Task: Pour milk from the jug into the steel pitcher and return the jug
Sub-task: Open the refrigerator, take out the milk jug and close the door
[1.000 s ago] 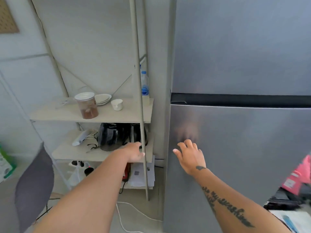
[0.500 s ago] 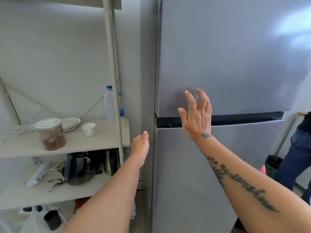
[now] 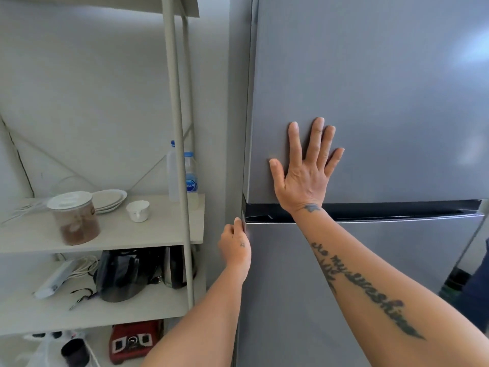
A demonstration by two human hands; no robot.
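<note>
Milk jug and steel pitcher not showing, whereabouts impossible to tell. Pressing right hand (image 3: 304,178) flat, fingers spread, against grey steel fridge's upper door (image 3: 383,88), just above dark gap (image 3: 397,209) between doors. Gripping left edge of lower door (image 3: 291,300) with left hand (image 3: 235,247), fingers mostly hidden behind it. Standing just left: pale shelf rack (image 3: 164,229) carrying clear lidded jar of brown powder (image 3: 75,218).

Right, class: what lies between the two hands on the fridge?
In the head view, the dark recessed strip across the fridge separates the right hand from the left hand.
</note>
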